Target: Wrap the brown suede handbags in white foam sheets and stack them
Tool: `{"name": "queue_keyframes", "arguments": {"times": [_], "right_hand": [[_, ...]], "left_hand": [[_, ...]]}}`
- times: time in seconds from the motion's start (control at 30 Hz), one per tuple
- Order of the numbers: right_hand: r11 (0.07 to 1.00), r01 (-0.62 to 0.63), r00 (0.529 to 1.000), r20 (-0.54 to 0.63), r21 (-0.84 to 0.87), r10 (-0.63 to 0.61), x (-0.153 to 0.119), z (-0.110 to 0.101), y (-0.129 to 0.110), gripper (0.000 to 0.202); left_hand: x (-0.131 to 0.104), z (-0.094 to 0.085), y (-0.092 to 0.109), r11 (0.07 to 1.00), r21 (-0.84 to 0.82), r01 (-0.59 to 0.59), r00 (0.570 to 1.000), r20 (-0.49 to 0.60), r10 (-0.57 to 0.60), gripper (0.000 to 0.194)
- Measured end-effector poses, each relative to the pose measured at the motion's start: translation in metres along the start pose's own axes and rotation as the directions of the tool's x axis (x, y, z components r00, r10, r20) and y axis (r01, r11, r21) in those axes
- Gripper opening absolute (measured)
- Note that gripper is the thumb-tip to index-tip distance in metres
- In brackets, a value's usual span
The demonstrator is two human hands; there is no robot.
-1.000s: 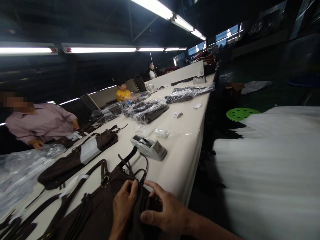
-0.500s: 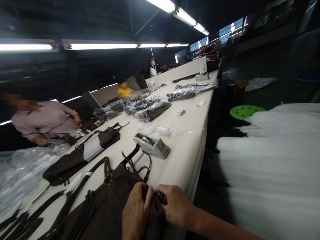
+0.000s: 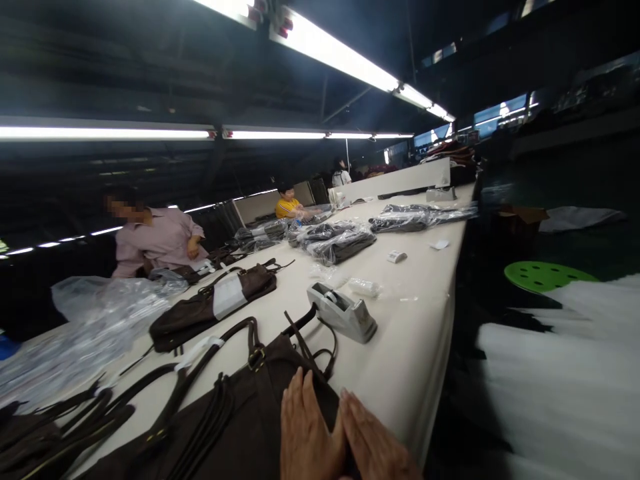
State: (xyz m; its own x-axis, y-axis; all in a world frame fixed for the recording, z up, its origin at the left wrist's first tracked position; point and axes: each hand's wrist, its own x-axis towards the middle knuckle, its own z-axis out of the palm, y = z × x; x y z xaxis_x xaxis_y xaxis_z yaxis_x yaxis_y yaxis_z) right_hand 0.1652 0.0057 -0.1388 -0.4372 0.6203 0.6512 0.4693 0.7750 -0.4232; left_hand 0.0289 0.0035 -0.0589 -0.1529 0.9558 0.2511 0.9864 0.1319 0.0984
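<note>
A dark brown bag [image 3: 240,407] with long handles and thin straps lies on the pale table at the bottom of the view. My left hand [image 3: 311,427] rests flat on its right part, fingers stretched out. Beside it, my right hand [image 3: 373,437] also lies flat with straight fingers over the bag's right edge, the two hands nearly touching. Neither hand grips anything. Just beyond the bag stands a grey tape dispenser [image 3: 341,311].
Another brown bag with a white wrap [image 3: 213,305] lies further left, near clear plastic bags [image 3: 115,320]. Plastic-wrapped bags [image 3: 340,241] sit further up the table. A person in pink [image 3: 160,240] stands across. White sheets [image 3: 565,380] and a green stool [image 3: 547,275] are at right.
Both hands have gone from pinching the bag's edge to lying flat with fingers extended. The camera view has shifted, so the surroundings sit lower and further right.
</note>
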Motion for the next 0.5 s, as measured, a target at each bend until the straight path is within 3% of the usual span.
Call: {"name": "queue_keyframes", "arguments": {"times": [0.1,0.17,0.27,0.33,0.43,0.5], "right_hand": [[0.998,0.057,0.996,0.075,-0.025,-0.055,-0.019,-0.009,0.032,0.065],[0.991,0.125,0.977,0.167,0.035,-0.13,-0.005,-0.031,0.036,0.064],[0.989,0.089,0.965,0.236,0.117,-0.115,0.053,-0.065,0.008,0.052],[0.979,0.057,0.937,0.327,0.194,-0.119,0.098,-0.073,-0.023,0.05],[0.957,0.007,0.854,0.495,0.291,-0.157,0.153,-0.053,-0.053,0.056],[0.97,0.003,0.789,0.595,0.243,-0.151,0.176,-0.021,-0.049,0.064]], "left_hand": [[-0.001,0.013,-0.008,0.998,0.022,-0.054,0.999,0.004,0.054,0.065],[-0.001,0.016,-0.009,0.997,-0.005,-0.072,0.996,0.047,0.072,0.061],[-0.002,0.018,-0.008,0.996,-0.04,-0.083,0.994,0.062,0.085,0.058],[-0.003,0.024,-0.007,0.995,-0.022,-0.099,0.995,0.02,0.099,0.056],[-0.004,0.041,-0.007,0.996,0.04,-0.076,0.991,-0.112,0.08,0.056],[-0.003,0.053,-0.008,0.998,0.052,-0.042,0.987,-0.154,0.05,0.051]]}}
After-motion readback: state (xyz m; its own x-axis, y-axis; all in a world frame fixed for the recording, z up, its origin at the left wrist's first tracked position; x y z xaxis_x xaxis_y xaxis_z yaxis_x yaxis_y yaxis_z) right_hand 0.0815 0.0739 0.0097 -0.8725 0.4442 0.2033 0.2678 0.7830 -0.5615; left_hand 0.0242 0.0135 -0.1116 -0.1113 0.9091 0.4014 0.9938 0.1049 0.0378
